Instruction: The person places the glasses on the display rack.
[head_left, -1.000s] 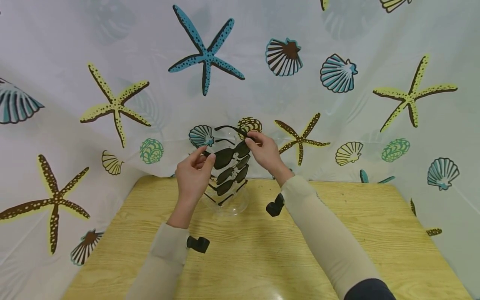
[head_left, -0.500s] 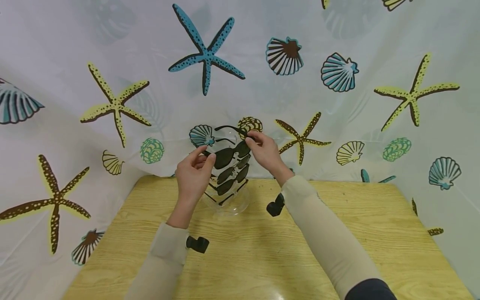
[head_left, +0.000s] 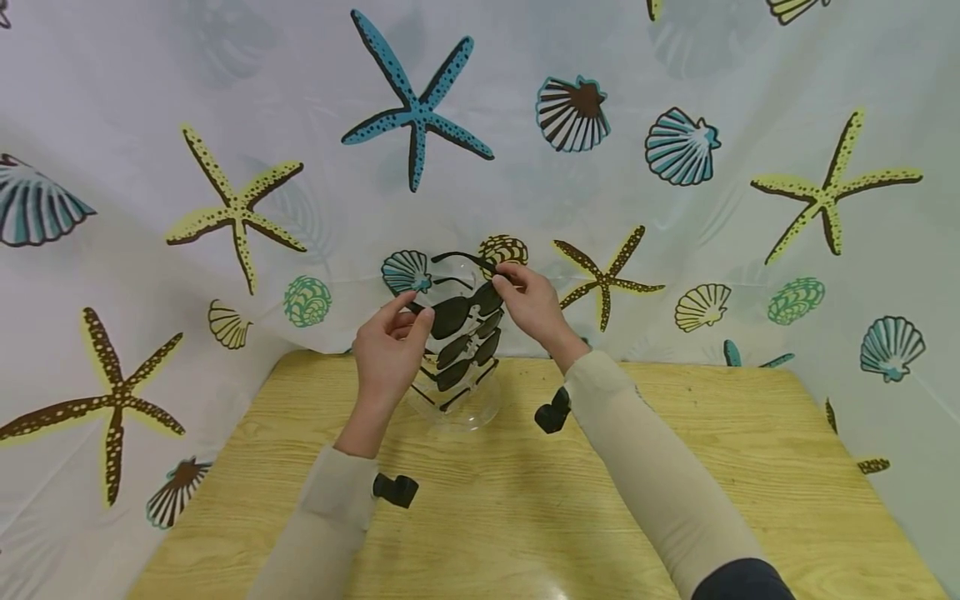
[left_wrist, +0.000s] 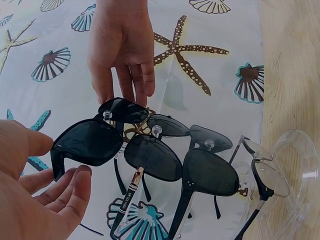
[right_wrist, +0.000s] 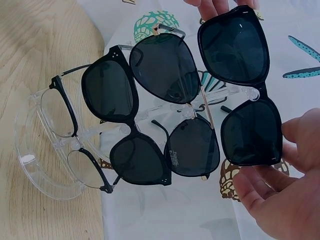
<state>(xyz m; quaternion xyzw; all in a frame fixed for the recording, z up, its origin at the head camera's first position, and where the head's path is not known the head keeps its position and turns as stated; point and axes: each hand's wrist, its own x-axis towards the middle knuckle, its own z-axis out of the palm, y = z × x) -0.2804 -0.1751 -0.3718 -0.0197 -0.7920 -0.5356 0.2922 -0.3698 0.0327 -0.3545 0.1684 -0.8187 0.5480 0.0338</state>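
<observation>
Black sunglasses (head_left: 452, 317) are at the top of a clear display stand (right_wrist: 30, 165), their bridge at a clear peg in the right wrist view. My left hand (head_left: 388, 350) pinches one end of their frame between thumb and fingers. At the other end, by the hinge, my right hand (head_left: 534, 307) pinches them. Both temples point back toward the curtain. Beneath them on the stand sit gold-trimmed sunglasses (right_wrist: 165, 67), another black pair of sunglasses (right_wrist: 110, 87), and clear-lensed eyeglasses (right_wrist: 59, 112) lowest. My hands touch only the top pair.
The stand's round clear base rests on a wood-grain table (head_left: 600, 483), near its back edge. A white curtain (head_left: 510, 200) printed with starfish and shells hangs close behind and along both sides. A small black camera (head_left: 396, 490) is strapped at my left wrist, another black camera (head_left: 552, 412) at my right.
</observation>
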